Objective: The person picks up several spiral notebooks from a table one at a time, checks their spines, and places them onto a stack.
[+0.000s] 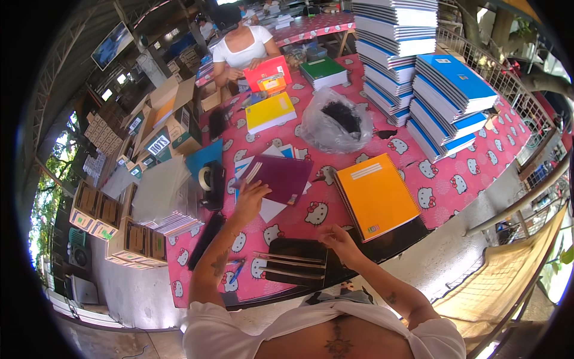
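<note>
A purple notebook cover (pixel 281 176) lies askew over loose white and blue sheets (pixel 272 209) left of the middle of the table. The fingers of my left hand (pixel 253 197) close on its lower left edge. My right hand (pixel 341 242), fingers loosely bent and nothing seen in them, hovers at the near left of an orange spiral notebook (pixel 379 194). Below and between my hands is a flat black item (pixel 293 278) with several long thin strips (pixel 290 259) across it. A blue pen (pixel 237 270) lies left of the strips.
Tall stacks of blue-covered notebooks (pixel 457 81) stand at the right. A clear plastic bag (pixel 335 128), yellow notebooks (pixel 269 112) and green notebooks (pixel 324 72) lie farther back. A tape dispenser (pixel 210 182) and a stack of sheets (pixel 161 197) are left. A person (pixel 245 45) across the table handles a red notebook (pixel 267 73).
</note>
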Demonstrator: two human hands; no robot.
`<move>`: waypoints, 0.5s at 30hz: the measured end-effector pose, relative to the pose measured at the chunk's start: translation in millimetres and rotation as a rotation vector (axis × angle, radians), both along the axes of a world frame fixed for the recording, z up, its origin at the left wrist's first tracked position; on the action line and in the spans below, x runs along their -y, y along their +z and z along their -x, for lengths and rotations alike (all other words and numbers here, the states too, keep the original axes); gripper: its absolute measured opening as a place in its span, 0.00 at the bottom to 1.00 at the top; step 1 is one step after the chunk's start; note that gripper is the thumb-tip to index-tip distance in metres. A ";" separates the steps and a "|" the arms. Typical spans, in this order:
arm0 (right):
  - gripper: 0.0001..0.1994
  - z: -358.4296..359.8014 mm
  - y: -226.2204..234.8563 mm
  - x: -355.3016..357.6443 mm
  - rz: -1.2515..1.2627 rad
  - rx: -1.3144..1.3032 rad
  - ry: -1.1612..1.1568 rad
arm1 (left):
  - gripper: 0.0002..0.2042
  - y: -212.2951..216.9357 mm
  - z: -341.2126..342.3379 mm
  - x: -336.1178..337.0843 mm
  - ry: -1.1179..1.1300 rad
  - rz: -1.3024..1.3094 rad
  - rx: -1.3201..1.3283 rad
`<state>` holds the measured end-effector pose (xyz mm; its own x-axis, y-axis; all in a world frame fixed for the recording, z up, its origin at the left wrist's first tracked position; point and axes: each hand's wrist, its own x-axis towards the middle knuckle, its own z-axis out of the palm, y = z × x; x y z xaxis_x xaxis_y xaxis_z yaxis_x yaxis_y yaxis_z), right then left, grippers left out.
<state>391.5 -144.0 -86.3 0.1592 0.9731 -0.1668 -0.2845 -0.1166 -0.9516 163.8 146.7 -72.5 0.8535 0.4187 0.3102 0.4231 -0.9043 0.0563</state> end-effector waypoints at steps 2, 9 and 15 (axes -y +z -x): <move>0.18 9.0 -20.9 -15.0 0.060 -0.039 -0.029 | 0.18 -3.5 20.4 -15.4 0.022 0.040 -0.108; 0.28 27.7 -63.7 -133.4 0.293 -0.545 -0.182 | 0.17 11.8 -31.8 8.4 0.121 0.131 0.182; 0.34 39.1 -83.1 -177.2 0.269 -0.674 -0.104 | 0.27 -8.3 -61.4 53.8 0.158 0.039 -0.088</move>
